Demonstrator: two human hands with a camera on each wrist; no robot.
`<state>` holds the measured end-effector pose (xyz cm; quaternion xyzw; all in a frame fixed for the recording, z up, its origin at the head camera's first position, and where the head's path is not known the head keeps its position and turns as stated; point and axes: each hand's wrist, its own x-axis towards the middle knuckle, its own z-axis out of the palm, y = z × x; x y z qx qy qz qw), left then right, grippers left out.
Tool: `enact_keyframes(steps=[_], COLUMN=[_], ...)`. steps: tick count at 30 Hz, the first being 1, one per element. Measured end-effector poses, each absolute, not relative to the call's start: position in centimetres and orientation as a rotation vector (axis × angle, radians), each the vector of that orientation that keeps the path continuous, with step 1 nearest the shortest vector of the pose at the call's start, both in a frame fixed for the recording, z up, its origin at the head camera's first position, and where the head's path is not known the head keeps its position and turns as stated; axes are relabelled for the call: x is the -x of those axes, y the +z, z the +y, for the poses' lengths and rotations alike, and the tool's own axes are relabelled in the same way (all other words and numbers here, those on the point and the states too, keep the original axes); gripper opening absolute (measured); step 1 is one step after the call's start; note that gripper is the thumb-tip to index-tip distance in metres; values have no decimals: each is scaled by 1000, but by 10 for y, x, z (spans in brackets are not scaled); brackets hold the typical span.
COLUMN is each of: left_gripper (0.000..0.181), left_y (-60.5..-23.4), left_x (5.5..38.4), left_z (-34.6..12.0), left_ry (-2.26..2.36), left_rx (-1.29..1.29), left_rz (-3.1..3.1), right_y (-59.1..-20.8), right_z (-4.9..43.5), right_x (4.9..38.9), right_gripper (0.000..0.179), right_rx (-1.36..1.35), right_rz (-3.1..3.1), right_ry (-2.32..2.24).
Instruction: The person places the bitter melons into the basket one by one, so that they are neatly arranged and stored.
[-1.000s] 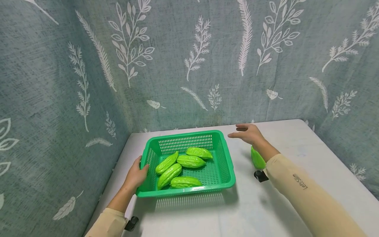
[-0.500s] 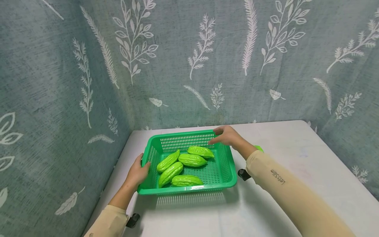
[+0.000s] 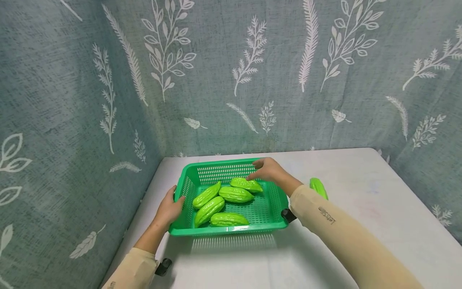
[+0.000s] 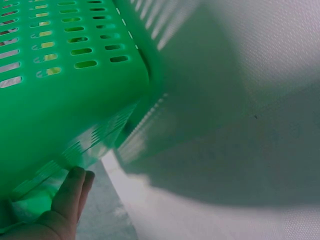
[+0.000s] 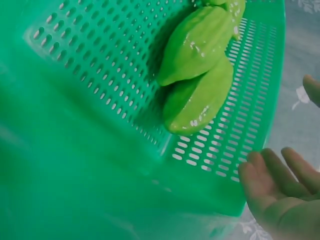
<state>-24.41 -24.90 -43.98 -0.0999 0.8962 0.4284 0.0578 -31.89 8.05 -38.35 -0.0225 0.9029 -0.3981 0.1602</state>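
Observation:
A green plastic basket (image 3: pixel 231 230) with slotted walls holds several light-green bitter melons (image 3: pixel 236 194). My left hand (image 3: pixel 171 206) grips its left side, thumb over the rim and fingers along the outer wall; in the left wrist view those fingers (image 4: pixel 70 195) lie against the wall. Over the basket's far right corner reaches my right hand (image 3: pixel 268 170), holding nothing, its fingers spread and relaxed. Below its fingertips in the head view is the rearmost bitter melon (image 3: pixel 245 184). The right wrist view shows two bitter melons (image 5: pixel 195 45) near the slotted wall, the right hand (image 5: pixel 285 195) beside the rim.
One more bitter melon (image 3: pixel 318 188) lies on the white table (image 3: pixel 361 180) right of the basket, partly hidden by the right forearm. Leaf-patterned grey-green cloth (image 3: pixel 216 80) hangs behind the table and along its left side.
My right hand has moved left from near the loose bitter melon to over the basket's far right corner. My left hand stays on the basket's left side.

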Motion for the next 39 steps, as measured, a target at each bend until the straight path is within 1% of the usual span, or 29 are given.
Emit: enact_keyframes(steps=[8, 16, 27, 33, 39], left_gripper=[65, 65, 65, 65, 65], left_y=[-440, -440, -439, -438, -439], left_x=[244, 242, 246, 244, 245], left_z=[-251, -249, -249, -251, -251], left_ry=[1323, 1316, 1315, 1338, 1313], left_rx=[292, 319, 328, 335, 346], left_rz=[2706, 2706, 2714, 2699, 2705], right_y=[-382, -398, -413, -427, -431], right_z=[70, 64, 59, 58, 55], right_x=[326, 336, 341, 344, 343], right_gripper=[73, 68, 67, 65, 65], right_rx=[-17, -52, -232, -250, -205], right_rz=[2543, 2597, 2512, 2511, 2519], right_ry=[-1255, -1222, -1190, -1105, -1035])
